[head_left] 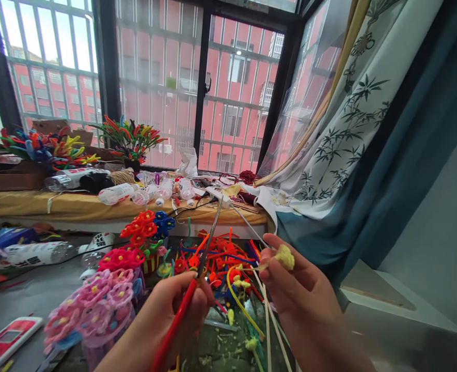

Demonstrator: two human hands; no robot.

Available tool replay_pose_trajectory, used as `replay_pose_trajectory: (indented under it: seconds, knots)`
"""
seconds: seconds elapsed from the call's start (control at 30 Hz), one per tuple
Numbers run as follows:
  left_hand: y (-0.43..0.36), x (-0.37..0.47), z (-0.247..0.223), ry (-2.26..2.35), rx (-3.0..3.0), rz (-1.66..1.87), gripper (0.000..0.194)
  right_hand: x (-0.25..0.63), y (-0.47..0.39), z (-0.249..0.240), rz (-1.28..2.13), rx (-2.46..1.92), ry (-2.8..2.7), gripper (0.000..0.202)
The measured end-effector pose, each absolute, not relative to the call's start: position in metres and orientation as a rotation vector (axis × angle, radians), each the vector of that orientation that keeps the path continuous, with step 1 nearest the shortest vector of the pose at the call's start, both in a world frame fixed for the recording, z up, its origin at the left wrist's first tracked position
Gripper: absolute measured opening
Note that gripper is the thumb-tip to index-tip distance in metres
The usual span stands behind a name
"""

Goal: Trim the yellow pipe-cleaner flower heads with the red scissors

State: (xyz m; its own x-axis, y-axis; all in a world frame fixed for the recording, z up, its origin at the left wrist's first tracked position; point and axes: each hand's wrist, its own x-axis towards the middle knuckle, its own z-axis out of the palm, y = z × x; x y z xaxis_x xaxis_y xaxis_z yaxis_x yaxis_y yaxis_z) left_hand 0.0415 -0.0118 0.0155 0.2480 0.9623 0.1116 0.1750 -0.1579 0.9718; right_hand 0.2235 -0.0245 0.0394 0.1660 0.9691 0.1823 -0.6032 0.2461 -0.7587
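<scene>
My left hand [187, 302] is closed around a red-handled tool [178, 323]. Its long, thin metal end points up and away; I cannot tell its exact kind. To the right, my right hand [296, 289] pinches a small pale-yellow fuzzy tuft [285, 257] between thumb and fingers, with a thin wisp trailing left from it. The tool and the tuft are apart. Below, between the hands, a bent yellow pipe cleaner [236, 297] and several pale sticks [267, 328] show. More yellow tufts [251, 343] and small scraps lie on the dark work surface.
Pink fuzzy flowers [96, 305] stand left of my left hand, with red flowers [139, 227] and blue flowers [163, 223] behind. A heap of orange-red pipe cleaners [224, 253] lies ahead. Plastic bottles [117, 194] line the windowsill. A red-and-white device [9, 341] lies lower left.
</scene>
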Motion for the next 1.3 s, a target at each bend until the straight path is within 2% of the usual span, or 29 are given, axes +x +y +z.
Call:
replay_pose_trajectory:
  seconds: [0.17, 0.47, 0.73, 1.1, 1.3]
  knots:
    - [-0.014, 0.043, 0.016, 0.987, 1.457, 1.081, 0.079, 0.214, -0.025, 0.039, 1.252, -0.594, -0.738, 0.032]
    - [-0.031, 0.052, 0.035, 0.933, 1.298, 1.237, 0.048, 0.206, -0.028, 0.036, 1.192, -0.652, -0.829, 0.030]
    - [-0.035, 0.059, 0.022, 0.818, 1.178, 1.360, 0.039, 0.206, -0.029, 0.036, 1.212, -0.660, -0.880, 0.029]
    - [-0.033, 0.055, 0.033, 0.856, 1.262, 1.354, 0.029, 0.205, -0.029, 0.035, 1.153, -0.659, -1.000, 0.030]
    - [-0.031, 0.052, 0.028, 0.943, 1.349, 1.410, 0.029, 0.201, -0.029, 0.034, 1.248, -0.620, -0.903, 0.048]
